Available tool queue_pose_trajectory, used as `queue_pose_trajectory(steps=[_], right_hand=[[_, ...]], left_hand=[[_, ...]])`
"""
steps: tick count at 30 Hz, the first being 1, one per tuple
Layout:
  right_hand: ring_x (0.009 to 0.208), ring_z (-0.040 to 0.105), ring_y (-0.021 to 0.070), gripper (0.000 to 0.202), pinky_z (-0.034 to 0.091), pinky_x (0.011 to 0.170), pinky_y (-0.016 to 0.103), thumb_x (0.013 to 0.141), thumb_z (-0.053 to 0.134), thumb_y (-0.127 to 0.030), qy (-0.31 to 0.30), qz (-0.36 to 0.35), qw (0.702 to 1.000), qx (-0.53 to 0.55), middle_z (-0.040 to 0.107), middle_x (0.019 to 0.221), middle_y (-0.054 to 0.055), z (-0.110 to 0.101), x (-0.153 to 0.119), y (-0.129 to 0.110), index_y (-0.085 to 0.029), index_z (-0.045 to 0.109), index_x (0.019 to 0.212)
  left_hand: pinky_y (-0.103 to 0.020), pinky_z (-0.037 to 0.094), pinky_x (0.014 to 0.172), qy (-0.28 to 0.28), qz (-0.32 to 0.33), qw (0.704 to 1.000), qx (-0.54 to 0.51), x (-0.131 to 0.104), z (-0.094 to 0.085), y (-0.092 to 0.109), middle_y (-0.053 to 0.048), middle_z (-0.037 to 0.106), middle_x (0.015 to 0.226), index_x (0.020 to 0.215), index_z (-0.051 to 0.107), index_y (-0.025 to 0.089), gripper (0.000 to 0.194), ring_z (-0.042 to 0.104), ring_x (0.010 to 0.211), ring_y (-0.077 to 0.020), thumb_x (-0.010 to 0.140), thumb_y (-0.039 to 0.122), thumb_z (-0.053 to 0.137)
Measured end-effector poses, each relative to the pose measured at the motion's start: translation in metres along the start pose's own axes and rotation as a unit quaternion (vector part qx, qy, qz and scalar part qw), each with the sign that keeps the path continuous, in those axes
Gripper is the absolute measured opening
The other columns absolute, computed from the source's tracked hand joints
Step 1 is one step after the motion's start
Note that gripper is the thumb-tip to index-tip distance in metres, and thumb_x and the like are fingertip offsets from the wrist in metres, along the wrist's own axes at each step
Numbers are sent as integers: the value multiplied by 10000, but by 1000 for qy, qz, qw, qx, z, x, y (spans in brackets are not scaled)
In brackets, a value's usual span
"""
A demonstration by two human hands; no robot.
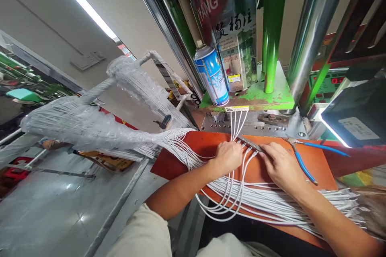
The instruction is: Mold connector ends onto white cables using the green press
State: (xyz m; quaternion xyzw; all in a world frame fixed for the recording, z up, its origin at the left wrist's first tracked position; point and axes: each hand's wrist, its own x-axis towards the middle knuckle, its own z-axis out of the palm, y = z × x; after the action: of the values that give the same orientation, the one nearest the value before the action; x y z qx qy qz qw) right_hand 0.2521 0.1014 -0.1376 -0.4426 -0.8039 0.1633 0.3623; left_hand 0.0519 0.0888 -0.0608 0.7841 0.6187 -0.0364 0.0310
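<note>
Left hand (228,156) fisted on thin white cables (241,192), right hand (279,162) flat beside; blue-handled pliers (301,156), blue spray can (211,75) nearby.

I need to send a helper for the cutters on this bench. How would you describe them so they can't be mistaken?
Start at the green press and come down to the orange work surface in front of it. Just beyond the person's right hand lie the pliers-type cutters, metal nose toward the machine. They are the only tool there with blue handles; everything else nearby is white cables.
</note>
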Motion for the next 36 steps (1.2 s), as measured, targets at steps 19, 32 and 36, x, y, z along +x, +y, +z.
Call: queue_pose_trajectory(steps=[19,32,36], right_hand=[[970,563,256,304,451,835,406,1070,416,-319,-105,-36,994,-6,627,1042,105,-10,7,-4,-168,651,1189],[1073,578,266,338,466,947,447,1077,425,-380,-124,22,992,3,630,1157,102,-6,4,-9,-217,592,1321],[1153,595,251,346,477,1014,433,1084,404,-391,-161,42,985,49,636,1234,86,-16,9,-7,-266,577,1356]], left_hand=[[-364,536,819,-27,23,996,-76,12,11,-20,-139,750,934,951,703,156,304,735,882,-277,1033,287,442],[-282,444,692,112,20,946,-302,34,-7,-61,-27,651,703,750,639,175,352,597,674,-154,1001,418,596],[-275,499,821,194,-32,815,-545,71,9,-69,-50,678,947,1058,618,162,198,647,873,-155,906,253,707]])
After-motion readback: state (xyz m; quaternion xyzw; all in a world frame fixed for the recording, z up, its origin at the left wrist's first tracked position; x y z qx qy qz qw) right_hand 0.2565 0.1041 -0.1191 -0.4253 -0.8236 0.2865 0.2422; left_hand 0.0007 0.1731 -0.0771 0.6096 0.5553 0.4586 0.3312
